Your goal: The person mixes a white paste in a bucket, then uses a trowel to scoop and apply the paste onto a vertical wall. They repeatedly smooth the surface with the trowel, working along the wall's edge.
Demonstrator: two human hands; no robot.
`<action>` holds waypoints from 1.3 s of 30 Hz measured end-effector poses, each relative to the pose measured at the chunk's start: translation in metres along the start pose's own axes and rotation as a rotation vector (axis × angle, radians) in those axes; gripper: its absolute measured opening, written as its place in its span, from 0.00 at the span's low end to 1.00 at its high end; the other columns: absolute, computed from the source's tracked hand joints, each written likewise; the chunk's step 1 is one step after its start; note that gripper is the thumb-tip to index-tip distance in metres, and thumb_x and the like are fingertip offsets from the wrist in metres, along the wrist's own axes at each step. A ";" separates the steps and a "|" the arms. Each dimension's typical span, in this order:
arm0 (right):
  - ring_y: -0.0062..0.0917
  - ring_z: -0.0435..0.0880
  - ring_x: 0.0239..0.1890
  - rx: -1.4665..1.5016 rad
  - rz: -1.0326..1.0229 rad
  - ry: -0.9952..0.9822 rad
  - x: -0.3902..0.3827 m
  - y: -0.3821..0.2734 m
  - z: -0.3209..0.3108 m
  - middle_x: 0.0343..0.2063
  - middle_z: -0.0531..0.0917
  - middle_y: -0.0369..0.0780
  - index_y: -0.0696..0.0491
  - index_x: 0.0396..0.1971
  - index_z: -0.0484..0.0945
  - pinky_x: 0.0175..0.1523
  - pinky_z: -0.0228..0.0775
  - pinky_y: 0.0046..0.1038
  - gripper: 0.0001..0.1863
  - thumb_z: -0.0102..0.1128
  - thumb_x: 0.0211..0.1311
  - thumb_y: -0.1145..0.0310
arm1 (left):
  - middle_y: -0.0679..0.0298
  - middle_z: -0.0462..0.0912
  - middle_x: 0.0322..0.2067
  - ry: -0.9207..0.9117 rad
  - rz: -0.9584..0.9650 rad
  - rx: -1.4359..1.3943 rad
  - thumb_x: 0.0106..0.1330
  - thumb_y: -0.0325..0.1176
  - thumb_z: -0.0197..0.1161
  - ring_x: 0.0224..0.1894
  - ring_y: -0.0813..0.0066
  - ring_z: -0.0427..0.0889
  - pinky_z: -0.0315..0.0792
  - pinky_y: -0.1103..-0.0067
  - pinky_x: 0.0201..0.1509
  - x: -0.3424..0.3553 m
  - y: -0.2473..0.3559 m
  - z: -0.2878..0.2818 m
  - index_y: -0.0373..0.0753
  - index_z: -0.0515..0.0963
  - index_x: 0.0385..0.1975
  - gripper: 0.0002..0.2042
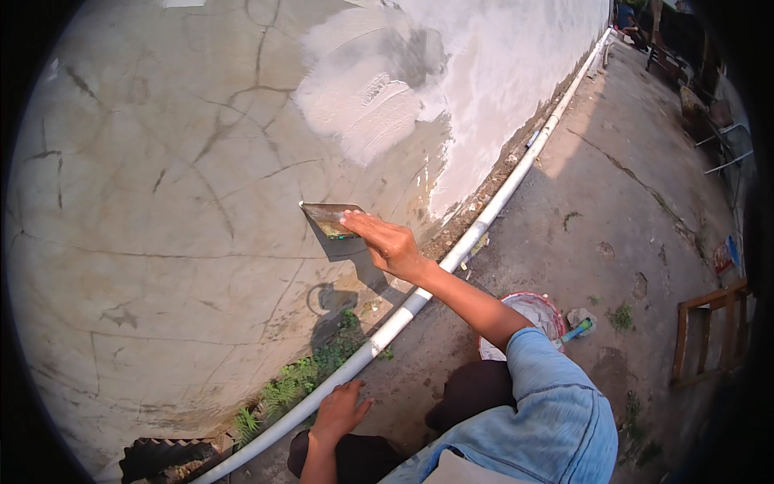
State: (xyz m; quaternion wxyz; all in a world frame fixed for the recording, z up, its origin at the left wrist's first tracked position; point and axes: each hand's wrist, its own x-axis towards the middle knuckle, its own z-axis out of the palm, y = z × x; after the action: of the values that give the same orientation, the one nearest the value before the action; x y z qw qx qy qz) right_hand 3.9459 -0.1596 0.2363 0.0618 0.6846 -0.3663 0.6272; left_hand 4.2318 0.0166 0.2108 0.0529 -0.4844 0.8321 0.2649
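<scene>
My right hand [387, 246] grips a flat metal putty blade [326, 218], held against or just off the cracked grey wall [161, 185]; I cannot tell if it touches. A wet white patch of plaster [363, 113] is above it, beside a white-coated area [492, 64]. My left hand [341, 407] is low, near the white pipe [302, 407], fingers apart and slightly bent, holding nothing. Behind my right forearm a bucket [532, 308] of white paste stands on the ground, with a green-handled tool [579, 329] at its side.
The pipe runs along the wall's foot with weeds [294, 379] beside it. A wooden frame [709, 331] leans at the right. Chairs [713, 137] and clutter line the far right side of the concrete path [597, 218]. A person [633, 32] is in the distance.
</scene>
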 end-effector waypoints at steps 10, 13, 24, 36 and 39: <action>0.13 0.76 0.34 0.018 0.436 0.668 0.075 0.091 -0.069 0.35 0.84 0.36 0.62 0.53 0.77 0.38 0.69 0.18 0.16 0.54 0.69 0.73 | 0.51 0.81 0.44 -0.005 -0.060 0.007 0.66 0.45 0.61 0.51 0.50 0.78 0.71 0.62 0.53 -0.011 0.002 -0.007 0.37 0.73 0.52 0.21; 0.16 0.80 0.34 -0.055 0.383 0.688 0.076 0.089 -0.050 0.37 0.86 0.41 0.60 0.53 0.78 0.39 0.71 0.21 0.16 0.54 0.67 0.75 | 0.51 0.81 0.44 -0.006 -0.035 0.007 0.66 0.45 0.61 0.52 0.52 0.78 0.71 0.62 0.54 -0.008 0.007 -0.010 0.37 0.73 0.52 0.21; 0.35 0.87 0.45 -0.057 -0.171 0.136 0.045 -0.024 0.014 0.48 0.85 0.42 0.52 0.55 0.78 0.42 0.80 0.27 0.30 0.58 0.48 0.89 | 0.52 0.81 0.45 -0.011 -0.024 0.003 0.65 0.44 0.62 0.52 0.52 0.77 0.71 0.63 0.54 -0.005 0.004 -0.006 0.37 0.73 0.51 0.21; 0.19 0.81 0.32 -0.066 0.383 0.767 0.114 0.066 -0.049 0.32 0.86 0.43 0.59 0.50 0.79 0.39 0.72 0.26 0.14 0.53 0.67 0.73 | 0.54 0.81 0.45 0.004 -0.011 -0.006 0.65 0.44 0.61 0.52 0.53 0.77 0.72 0.62 0.53 -0.011 -0.007 -0.009 0.39 0.72 0.52 0.20; 0.23 0.80 0.23 -0.058 0.309 0.686 0.115 0.021 -0.015 0.34 0.86 0.46 0.56 0.52 0.78 0.31 0.70 0.25 0.16 0.54 0.65 0.76 | 0.54 0.81 0.45 -0.002 -0.016 -0.010 0.65 0.44 0.61 0.51 0.53 0.77 0.72 0.62 0.53 -0.009 -0.007 -0.008 0.39 0.72 0.52 0.20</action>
State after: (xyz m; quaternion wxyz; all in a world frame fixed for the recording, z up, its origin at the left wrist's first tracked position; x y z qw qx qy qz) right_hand 3.9150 -0.2157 0.3351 0.1050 0.3692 -0.4409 0.8113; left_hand 4.2435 0.0170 0.2176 0.0534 -0.4910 0.8268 0.2693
